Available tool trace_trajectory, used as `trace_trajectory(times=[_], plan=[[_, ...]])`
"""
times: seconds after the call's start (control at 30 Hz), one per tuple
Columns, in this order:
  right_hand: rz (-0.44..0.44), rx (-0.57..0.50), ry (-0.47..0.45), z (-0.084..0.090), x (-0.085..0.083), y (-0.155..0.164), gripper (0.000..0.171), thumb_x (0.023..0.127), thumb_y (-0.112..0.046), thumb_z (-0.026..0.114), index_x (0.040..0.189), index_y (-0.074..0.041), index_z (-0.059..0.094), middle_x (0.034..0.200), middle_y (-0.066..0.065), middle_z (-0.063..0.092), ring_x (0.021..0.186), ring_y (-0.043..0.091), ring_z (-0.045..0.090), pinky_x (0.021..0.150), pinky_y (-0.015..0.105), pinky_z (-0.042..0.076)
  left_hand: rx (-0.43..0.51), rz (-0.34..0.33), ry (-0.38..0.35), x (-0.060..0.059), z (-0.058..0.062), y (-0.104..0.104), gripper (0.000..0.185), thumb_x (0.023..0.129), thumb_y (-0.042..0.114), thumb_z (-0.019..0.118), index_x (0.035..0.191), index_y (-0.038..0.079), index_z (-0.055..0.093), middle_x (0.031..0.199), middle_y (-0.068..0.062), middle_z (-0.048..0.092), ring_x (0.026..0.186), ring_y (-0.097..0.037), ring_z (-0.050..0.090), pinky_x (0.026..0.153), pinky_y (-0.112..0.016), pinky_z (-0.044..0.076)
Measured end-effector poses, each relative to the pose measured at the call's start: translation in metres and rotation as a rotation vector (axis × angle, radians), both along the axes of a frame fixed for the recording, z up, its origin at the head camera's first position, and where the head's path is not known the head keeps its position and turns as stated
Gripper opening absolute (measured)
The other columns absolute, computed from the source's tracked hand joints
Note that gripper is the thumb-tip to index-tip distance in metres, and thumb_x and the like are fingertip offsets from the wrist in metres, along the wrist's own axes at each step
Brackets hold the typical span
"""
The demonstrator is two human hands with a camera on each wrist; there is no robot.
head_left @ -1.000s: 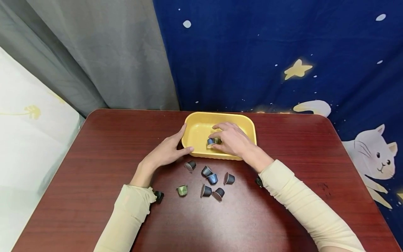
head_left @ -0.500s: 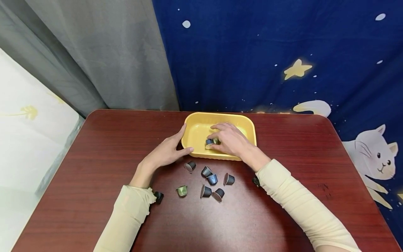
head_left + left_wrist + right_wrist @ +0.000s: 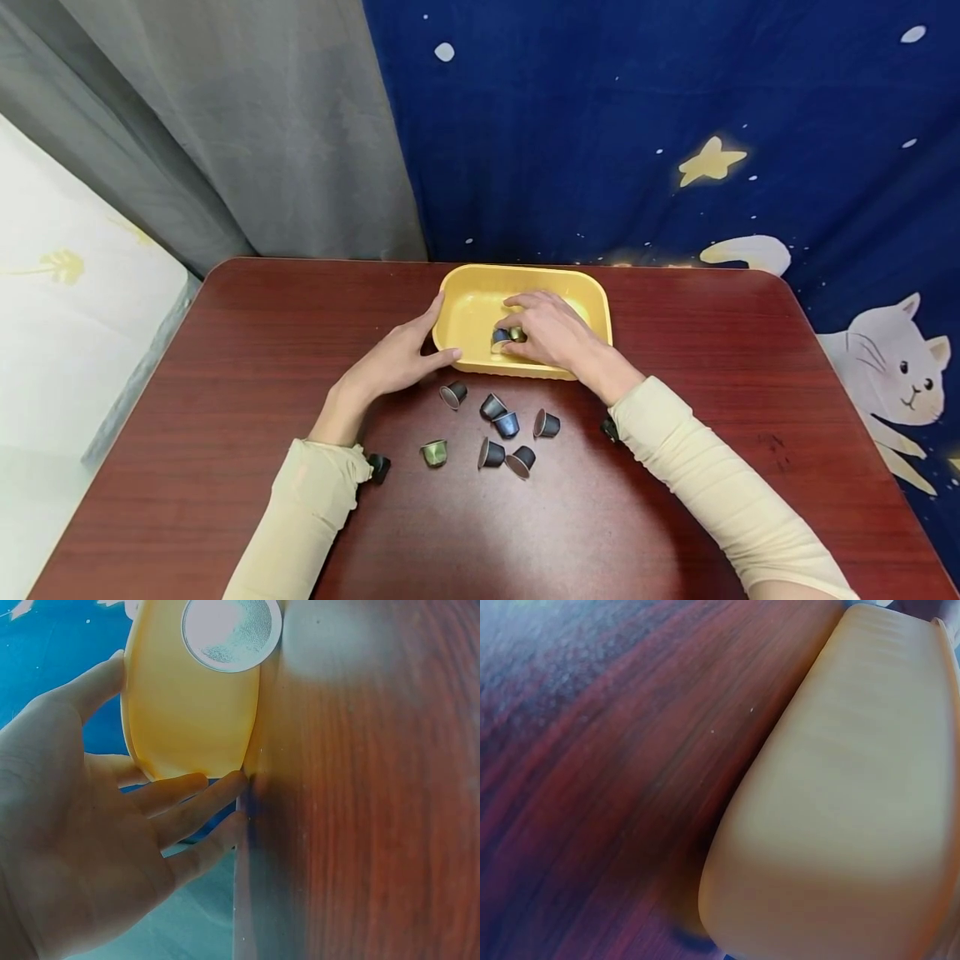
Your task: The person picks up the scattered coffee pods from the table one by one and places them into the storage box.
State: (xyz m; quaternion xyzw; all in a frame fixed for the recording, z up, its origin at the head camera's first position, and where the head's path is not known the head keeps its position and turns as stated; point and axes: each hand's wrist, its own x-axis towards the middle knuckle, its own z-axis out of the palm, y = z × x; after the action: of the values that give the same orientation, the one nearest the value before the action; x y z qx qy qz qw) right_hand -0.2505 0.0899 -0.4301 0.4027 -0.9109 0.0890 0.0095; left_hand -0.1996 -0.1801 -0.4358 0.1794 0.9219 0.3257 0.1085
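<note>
Inside the yellow plastic tub (image 3: 468,312), my right hand (image 3: 553,335) curls its thumb and fingers around a blue coffee capsule (image 3: 500,337) and a green coffee capsule (image 3: 517,333), near the front wall. The palm side of this hand is hidden; the right wrist view shows only the tub's outer wall (image 3: 840,802) and tabletop. My left hand (image 3: 393,358) rests against the tub's left end with fingers spread, its thumb at the front rim. In the left wrist view those fingers (image 3: 199,814) are fairly straight, beside the tub's end.
Several dark coffee capsules (image 3: 491,454) lie on the brown table (image 3: 637,517) before the tub, with a blue one (image 3: 507,425) among them. A green capsule (image 3: 434,453) lies off to the left. Curtains (image 3: 562,125) hang behind the table's far edge.
My right hand shifts very slightly within the tub, capsules staying at its fingertips. My left hand keeps its place at the tub's end, and the capsules on the table stay put.
</note>
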Motion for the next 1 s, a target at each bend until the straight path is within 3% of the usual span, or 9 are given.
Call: trace_trajectory(times=[0.53, 1.0], plan=[[0.004, -0.004, -0.008, 0.0008, -0.0037, 0.0004, 0.037, 0.090, -0.046, 0.071, 0.117, -0.021, 0.075, 0.136, 0.012, 0.060, 0.132, 0.027, 0.049, 0.113, 0.051, 0.031, 0.001, 0.002, 0.003, -0.0025, 0.0007, 0.0004, 0.097, 0.092, 0.061, 0.058, 0.161, 0.025, -0.001, 0.163, -0.003, 0.022, 0.144, -0.021, 0.033, 0.115, -0.044, 0.031], [-0.057, -0.057, -0.037, 0.0077, 0.0047, 0.0029, 0.046, 0.089, -0.048, 0.072, 0.125, -0.020, 0.072, 0.138, 0.009, 0.058, 0.132, 0.030, 0.049, 0.114, 0.046, 0.030, -0.009, 0.006, 0.007, 0.0004, 0.0010, -0.0008, 0.098, 0.092, 0.061, 0.059, 0.161, 0.022, 0.000, 0.161, -0.006, 0.025, 0.142, -0.023, 0.037, 0.113, -0.044, 0.033]])
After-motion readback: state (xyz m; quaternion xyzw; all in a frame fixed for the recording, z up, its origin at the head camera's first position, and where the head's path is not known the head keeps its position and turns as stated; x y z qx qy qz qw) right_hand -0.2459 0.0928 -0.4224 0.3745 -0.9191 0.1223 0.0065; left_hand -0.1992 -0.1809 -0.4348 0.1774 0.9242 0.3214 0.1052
